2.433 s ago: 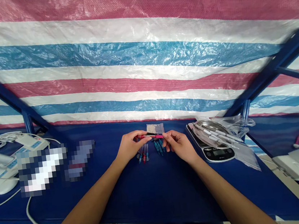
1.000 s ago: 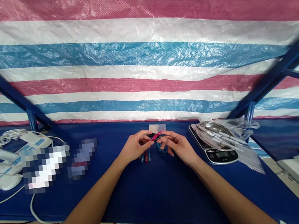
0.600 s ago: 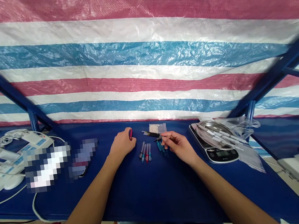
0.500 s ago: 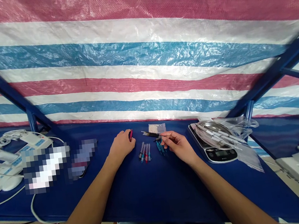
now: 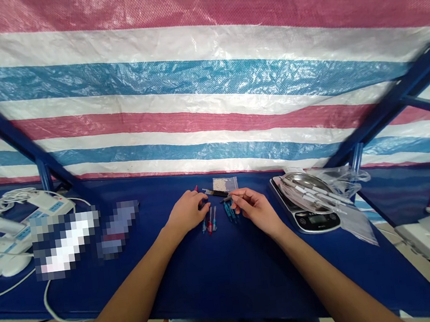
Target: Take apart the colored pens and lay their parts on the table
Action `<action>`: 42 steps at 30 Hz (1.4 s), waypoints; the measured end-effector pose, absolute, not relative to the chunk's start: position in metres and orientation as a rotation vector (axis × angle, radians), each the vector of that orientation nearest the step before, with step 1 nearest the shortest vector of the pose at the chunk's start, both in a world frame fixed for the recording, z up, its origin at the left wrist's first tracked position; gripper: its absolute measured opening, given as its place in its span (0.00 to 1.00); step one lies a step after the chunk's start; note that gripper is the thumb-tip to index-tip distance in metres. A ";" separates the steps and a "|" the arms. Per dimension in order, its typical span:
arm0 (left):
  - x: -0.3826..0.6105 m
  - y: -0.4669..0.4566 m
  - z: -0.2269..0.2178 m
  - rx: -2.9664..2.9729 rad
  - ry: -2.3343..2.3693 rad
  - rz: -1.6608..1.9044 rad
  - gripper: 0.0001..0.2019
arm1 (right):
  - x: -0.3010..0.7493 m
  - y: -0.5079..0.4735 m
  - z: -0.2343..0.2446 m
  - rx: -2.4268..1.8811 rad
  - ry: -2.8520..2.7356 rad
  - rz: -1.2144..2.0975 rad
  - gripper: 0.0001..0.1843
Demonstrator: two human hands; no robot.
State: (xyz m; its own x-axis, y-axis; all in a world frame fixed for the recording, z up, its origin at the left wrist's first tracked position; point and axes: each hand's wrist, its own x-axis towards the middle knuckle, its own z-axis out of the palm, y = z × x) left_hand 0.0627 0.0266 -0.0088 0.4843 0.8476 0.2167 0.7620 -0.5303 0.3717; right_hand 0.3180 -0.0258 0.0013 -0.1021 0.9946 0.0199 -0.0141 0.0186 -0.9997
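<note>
Currently, left hand point(image 5: 187, 211) bent over table beside slim clear-barrelled pens with coloured tips point(image 5: 214, 219), cannot tell whether fingers grip anything; right hand point(image 5: 254, 206), thumb and fingertips pinched on end of slim black rods point(image 5: 219, 193), short teal plastic pieces point(image 5: 228, 211) just below; all above dark-blue table point(image 5: 228, 269)

Just on the near side of the small clear bag point(image 5: 225, 183) you have slim black sticks point(image 5: 219, 193) slanting, pale at the left end; you pinch at least one at its right end. Left of the bag, you see only the tip of a red piece point(image 5: 196, 188). Towards you and left from the bag lie clear tubes point(image 5: 214, 218), blue and red ends nearest you; teal pieces point(image 5: 228, 210) lie directly your side of it.
</note>
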 end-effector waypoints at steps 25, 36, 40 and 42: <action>0.055 0.037 -0.002 2.348 1.494 0.742 0.20 | 0.337 -0.008 -0.020 -1.241 -1.955 0.331 0.10; 0.046 0.043 -0.005 2.325 1.535 0.832 0.13 | 0.319 0.040 0.013 -1.316 -2.411 0.250 0.08; 0.041 0.046 -0.006 2.326 1.575 0.810 0.12 | 0.312 0.065 0.012 -1.342 -2.506 0.351 0.07; 0.038 0.048 -0.007 2.314 1.594 0.809 0.12 | 0.311 0.075 0.010 -1.360 -2.458 0.510 0.08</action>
State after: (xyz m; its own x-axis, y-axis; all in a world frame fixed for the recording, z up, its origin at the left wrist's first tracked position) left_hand 0.0380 0.0485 -0.0066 0.2616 0.9122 0.3154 0.7928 -0.3894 0.4688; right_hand 0.3112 0.0746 0.0100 -0.5148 0.8539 0.0768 0.7529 0.4931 -0.4360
